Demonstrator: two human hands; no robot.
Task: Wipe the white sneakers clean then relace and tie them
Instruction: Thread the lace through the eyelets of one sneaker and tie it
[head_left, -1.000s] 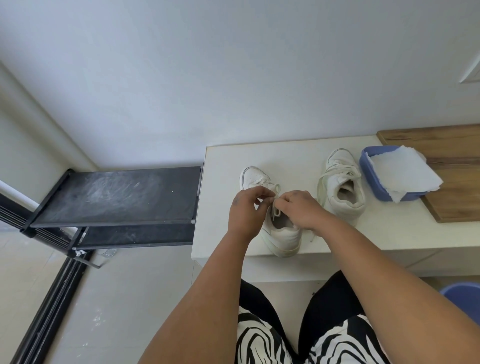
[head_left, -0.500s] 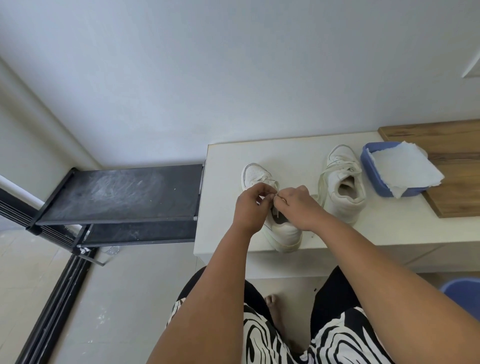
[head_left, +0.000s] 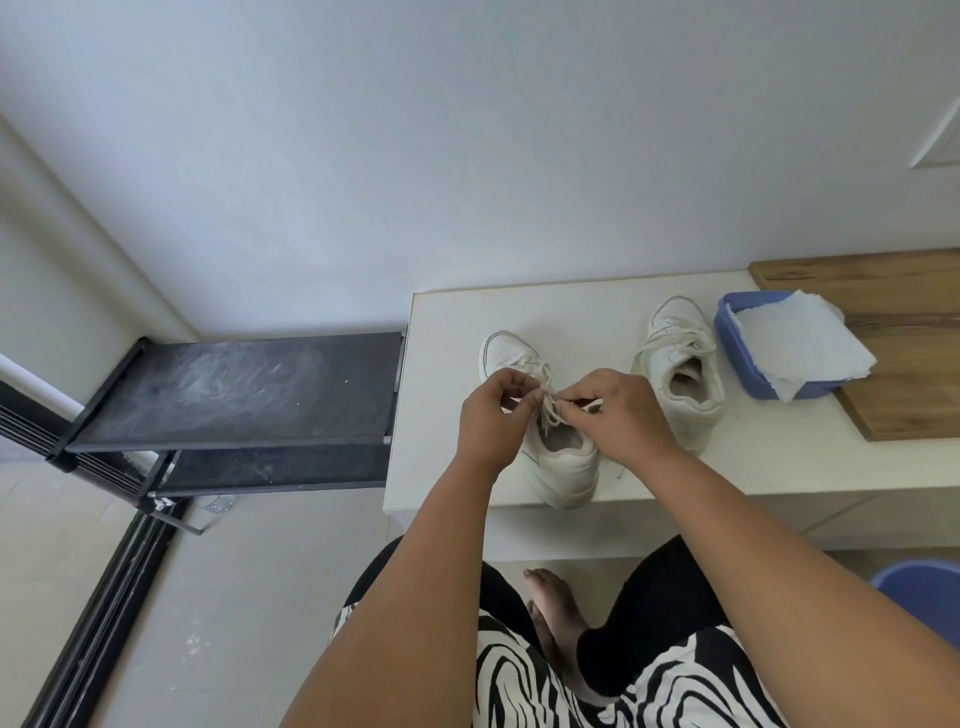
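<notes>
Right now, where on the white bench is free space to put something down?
Bare patches: between the two sneakers; behind them toward the wall; front right, below the board. Crowded around the blue tub.

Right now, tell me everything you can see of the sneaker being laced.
The left sneaker is a white low-top, leather-like, with a thick pale sole. It stands upright on the white bench, toe toward the wall, heel near the front edge, apart from the other sneaker. Its opening shows a greyish lining. The left hand and right hand each pinch its lace above the tongue.
</notes>
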